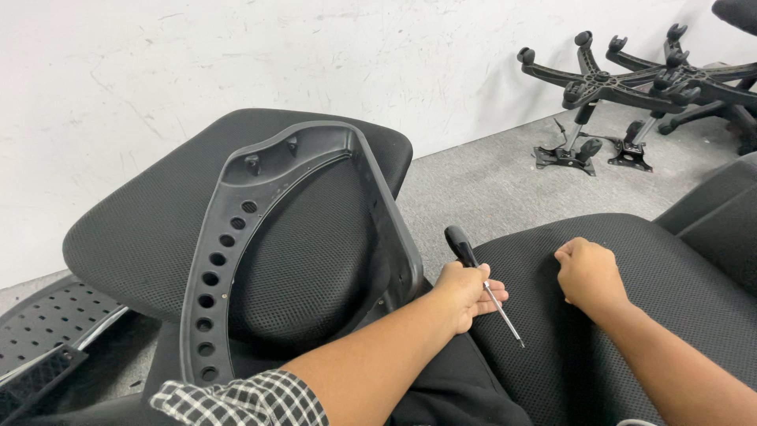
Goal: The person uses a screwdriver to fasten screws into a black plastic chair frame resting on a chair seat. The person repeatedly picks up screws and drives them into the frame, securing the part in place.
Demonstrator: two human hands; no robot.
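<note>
My left hand grips a screwdriver with a black handle; its metal shaft points down and to the right over a black mesh seat cushion. My right hand rests on that cushion as a closed fist, holding nothing I can see. To the left of my left hand stands a black plastic chair back frame with a row of round holes, leaning against another black mesh seat cushion.
Two upturned star-shaped chair bases with casters lie on the grey carpet at the back right. A white wall runs behind. A perforated black panel lies at the lower left. Another dark cushion edge sits at the right.
</note>
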